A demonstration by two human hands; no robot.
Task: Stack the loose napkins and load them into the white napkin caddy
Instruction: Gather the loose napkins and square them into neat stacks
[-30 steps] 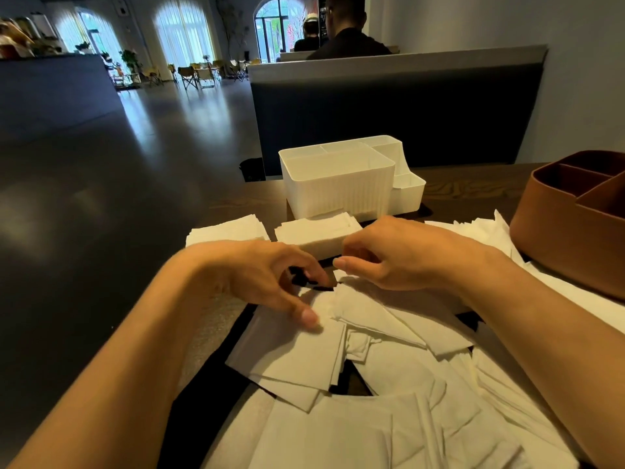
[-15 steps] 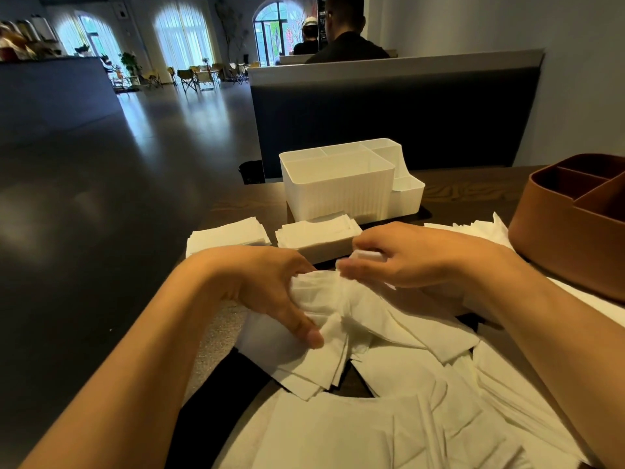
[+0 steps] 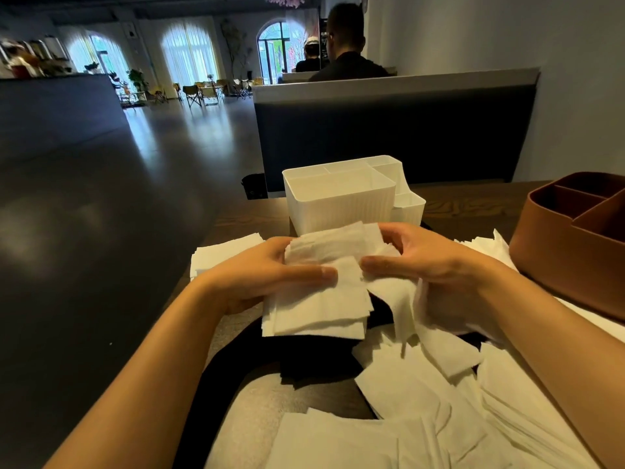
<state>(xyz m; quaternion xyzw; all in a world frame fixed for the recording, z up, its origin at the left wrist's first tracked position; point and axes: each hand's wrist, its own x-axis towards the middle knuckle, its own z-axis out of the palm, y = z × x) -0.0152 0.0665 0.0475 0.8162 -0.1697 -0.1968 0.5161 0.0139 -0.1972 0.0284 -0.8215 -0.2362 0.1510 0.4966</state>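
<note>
Napkins, gathered bunch (image 3: 324,286): held above the table (image 3: 473,208) between both hands, just near of the white napkin caddy (image 3: 341,201). Left hand (image 3: 267,279) grips the bunch's left side — thumb laid flat across the top sheet, fingers curled behind. Right hand (image 3: 422,262) grips the right side, thumb pointing left along the top, fingers curled over the far edge. The 2 thumb tips sit near each other but apart. Sheet edges in the bunch are uneven, with 1 sheet hanging from under the right hand.

Caddy stands upright at the table's far side; its large near compartment shows no napkins. Loose napkins (image 3: 422,401) lie scattered over the near and right part of the table. A squared stack (image 3: 223,252) rests to the left, partly behind the left hand. A brown caddy (image 3: 575,252) stands at far right — compartments open upward.
</note>
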